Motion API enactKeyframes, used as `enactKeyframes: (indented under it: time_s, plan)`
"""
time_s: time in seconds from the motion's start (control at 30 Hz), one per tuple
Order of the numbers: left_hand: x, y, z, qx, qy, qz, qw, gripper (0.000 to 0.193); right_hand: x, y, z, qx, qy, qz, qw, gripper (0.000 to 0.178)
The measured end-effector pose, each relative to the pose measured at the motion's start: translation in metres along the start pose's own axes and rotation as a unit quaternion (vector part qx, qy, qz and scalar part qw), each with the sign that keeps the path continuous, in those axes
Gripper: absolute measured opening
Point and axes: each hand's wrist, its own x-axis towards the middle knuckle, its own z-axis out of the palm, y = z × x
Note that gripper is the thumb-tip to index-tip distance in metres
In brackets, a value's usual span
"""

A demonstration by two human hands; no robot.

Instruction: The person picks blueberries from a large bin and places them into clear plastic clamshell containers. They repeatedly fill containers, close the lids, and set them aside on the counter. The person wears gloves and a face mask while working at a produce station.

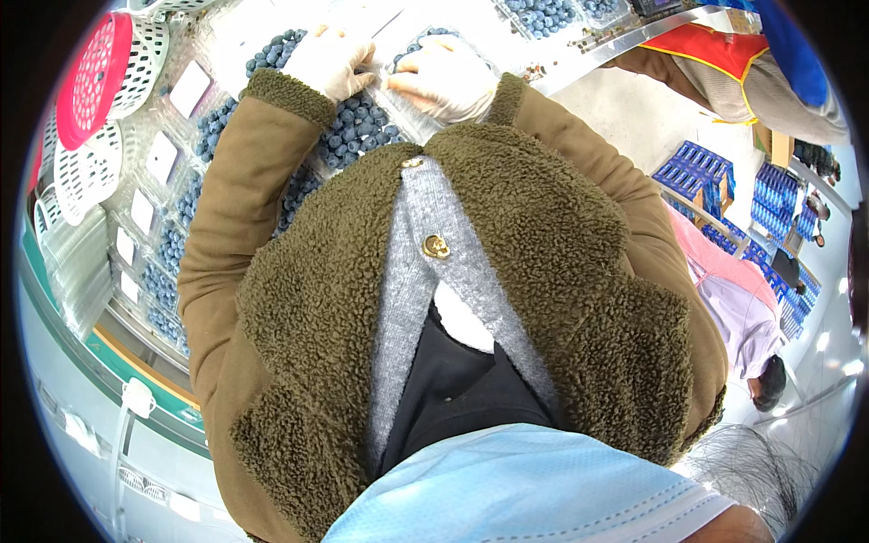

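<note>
Both my hands wear pale thin gloves and are at the top of the view. My left hand (333, 65) is over blueberries (274, 52), its fingers curled and pressed together; what is between the fingertips is too small to tell. Just to its right, my right hand (444, 80) is curled over a clear plastic punnet (409, 118), partly hidden beneath it. Blueberries (429, 36) show in that punnet behind the knuckles. More blueberries (358, 131) lie in clear punnets below my left wrist, partly covered by my sleeve.
Rows of filled punnets with white pads (163, 157) run down the left. White baskets (88, 172) and a red basket (95, 81) stand beyond them, near stacked clear plastic containers (77, 262). A person in a red vest (701, 45) is at the upper right; blue crates (692, 172) lie beyond.
</note>
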Motion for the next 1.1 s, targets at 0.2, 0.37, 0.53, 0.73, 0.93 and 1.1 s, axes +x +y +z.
enactKeyframes:
  time_s: [0.2, 0.37, 0.53, 0.73, 0.93, 1.1]
  plan:
    - [0.004, 0.011, 0.01, 0.068, -0.026, -0.051, 0.996, 0.038, -0.022, -0.001, -0.005, -0.028, -0.009, -0.013, 0.999, 0.024]
    - [0.011, 0.015, 0.013, 0.108, -0.042, -0.064, 0.991, 0.036, -0.027, 0.006, -0.011, 0.088, -0.053, 0.084, 0.991, 0.02]
    - [0.019, 0.019, 0.017, 0.018, -0.071, -0.084, 0.994, 0.033, -0.069, 0.036, -0.036, 0.138, 0.015, 0.358, 0.923, 0.038]
    - [0.004, 0.018, 0.014, -0.005, 0.082, -0.039, 0.996, 0.03, -0.097, 0.041, -0.017, 0.213, -0.057, 0.363, 0.905, 0.056]
    - [-0.008, 0.029, -0.006, -0.211, 0.178, -0.019, 0.961, 0.042, -0.082, 0.043, -0.011, 0.362, -0.044, 0.446, 0.818, 0.041]
    - [-0.006, 0.047, -0.007, -0.582, 0.222, -0.043, 0.781, 0.058, -0.071, 0.037, -0.011, 0.462, 0.01, 0.458, 0.759, 0.04]
